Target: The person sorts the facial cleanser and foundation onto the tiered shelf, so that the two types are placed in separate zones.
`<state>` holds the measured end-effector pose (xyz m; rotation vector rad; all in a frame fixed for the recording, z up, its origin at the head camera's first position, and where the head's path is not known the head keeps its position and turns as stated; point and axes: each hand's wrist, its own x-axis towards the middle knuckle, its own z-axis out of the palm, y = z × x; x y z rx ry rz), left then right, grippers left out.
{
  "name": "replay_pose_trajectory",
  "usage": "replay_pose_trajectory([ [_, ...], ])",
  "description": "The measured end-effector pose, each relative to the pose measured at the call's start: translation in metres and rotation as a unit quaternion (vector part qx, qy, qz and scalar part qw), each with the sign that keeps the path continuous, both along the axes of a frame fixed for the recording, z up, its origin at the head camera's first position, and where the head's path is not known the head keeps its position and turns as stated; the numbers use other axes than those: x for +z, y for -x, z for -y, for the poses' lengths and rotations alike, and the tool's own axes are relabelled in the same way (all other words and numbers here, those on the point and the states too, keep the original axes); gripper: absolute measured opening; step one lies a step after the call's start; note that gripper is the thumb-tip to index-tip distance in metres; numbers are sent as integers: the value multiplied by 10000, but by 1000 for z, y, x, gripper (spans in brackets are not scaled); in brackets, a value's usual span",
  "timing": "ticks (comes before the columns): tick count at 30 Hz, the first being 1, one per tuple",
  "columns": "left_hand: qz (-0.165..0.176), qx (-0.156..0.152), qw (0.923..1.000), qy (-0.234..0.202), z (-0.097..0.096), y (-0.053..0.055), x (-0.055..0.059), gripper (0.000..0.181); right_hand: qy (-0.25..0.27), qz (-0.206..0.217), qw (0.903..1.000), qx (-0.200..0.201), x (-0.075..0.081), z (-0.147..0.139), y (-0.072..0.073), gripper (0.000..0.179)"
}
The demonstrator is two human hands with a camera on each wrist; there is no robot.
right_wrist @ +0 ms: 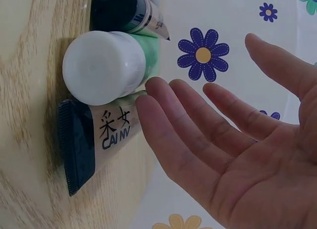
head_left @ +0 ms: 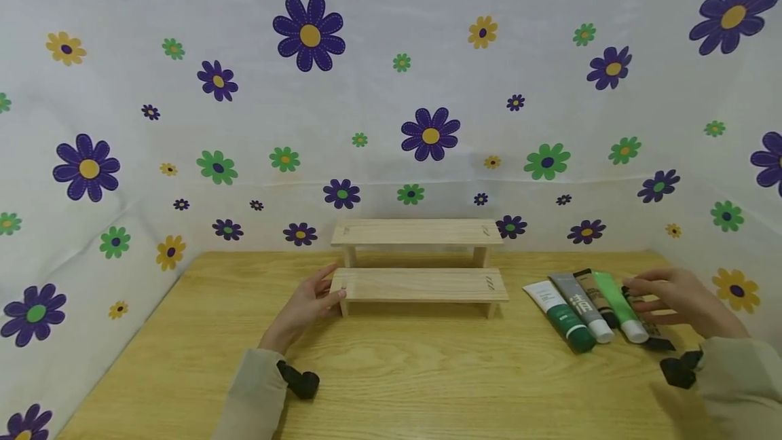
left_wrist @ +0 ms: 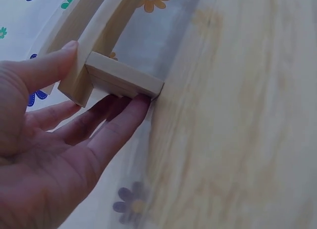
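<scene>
A two-tier wooden stand [head_left: 421, 284] is at the back middle of the table. My left hand [head_left: 305, 307] grips its lower left end; the left wrist view shows the thumb [left_wrist: 67, 53] on the top board and fingers against the side leg. To the right lie several squeeze tubes side by side: a white and green tube [head_left: 565, 321], a grey tube [head_left: 582, 307], a brown one [head_left: 595, 294] and a light green one [head_left: 616, 301]. Over the rightmost, a beige tube with a black cap [right_wrist: 114, 127], my right hand [head_left: 678, 297] hovers with loosely extended fingers.
The wood-grain table [head_left: 421, 379] meets a white flower-print cloth [head_left: 373, 100] at the back and both sides. Black wrist mounts [head_left: 299, 382] sit on both sleeves.
</scene>
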<state>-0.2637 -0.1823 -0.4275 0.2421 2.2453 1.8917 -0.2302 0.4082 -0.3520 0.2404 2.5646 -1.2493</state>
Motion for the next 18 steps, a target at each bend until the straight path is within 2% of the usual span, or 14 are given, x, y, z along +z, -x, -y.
replay_pose_trajectory([
  [6, 63, 94, 9999, -57, 0, 0, 3, 67, 85, 60, 9999, 77, 2, -1, 6, 63],
  [13, 100, 45, 9999, -105, -2, 0, 5, 68, 206, 229, 9995, 36, 0, -5, 8, 58],
  [18, 98, 127, 9999, -25, 0, -2, 6, 66, 138, 259, 9993, 245, -2, -4, 11, 55],
])
